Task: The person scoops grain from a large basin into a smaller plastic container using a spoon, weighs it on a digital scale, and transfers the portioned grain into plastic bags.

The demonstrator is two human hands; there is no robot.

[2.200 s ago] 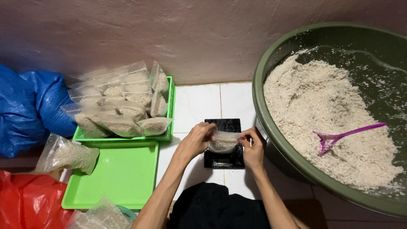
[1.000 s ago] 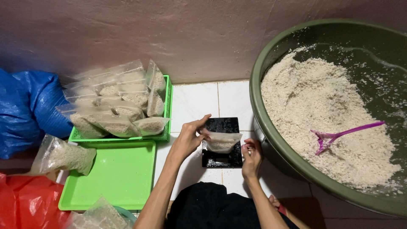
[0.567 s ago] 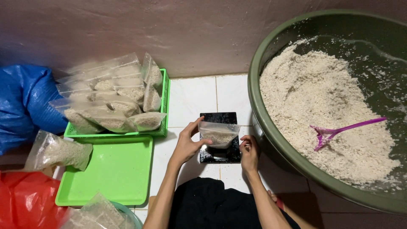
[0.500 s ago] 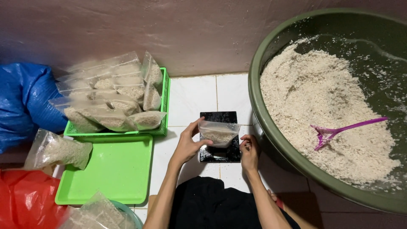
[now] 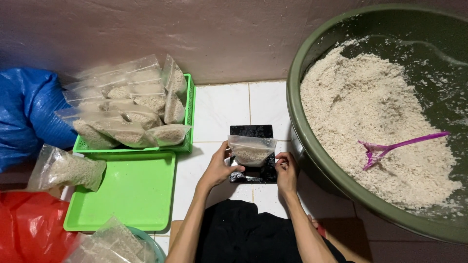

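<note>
A small clear plastic bag [image 5: 251,151] part-filled with pale grain stands upright on a flat black scale [image 5: 253,173] on the white tiled floor. My left hand [image 5: 220,167] touches the bag's left side with thumb and fingers. My right hand [image 5: 286,171] rests at the bag's lower right corner, on the scale's right edge. To the right stands a big green basin [image 5: 312,146] heaped with the same grain, with a purple scoop [image 5: 396,147] lying on the heap.
At left, a green basket [image 5: 187,122] is piled with several filled bags. A green tray [image 5: 126,190] lies in front of it. A loose filled bag [image 5: 63,168], a blue sack [image 5: 29,114] and a red bag [image 5: 29,229] sit far left.
Both hands were pinching the bag's top; now the left hand holds its side and the right has dropped to its lower corner. The bag now stands upright on the scale.
</note>
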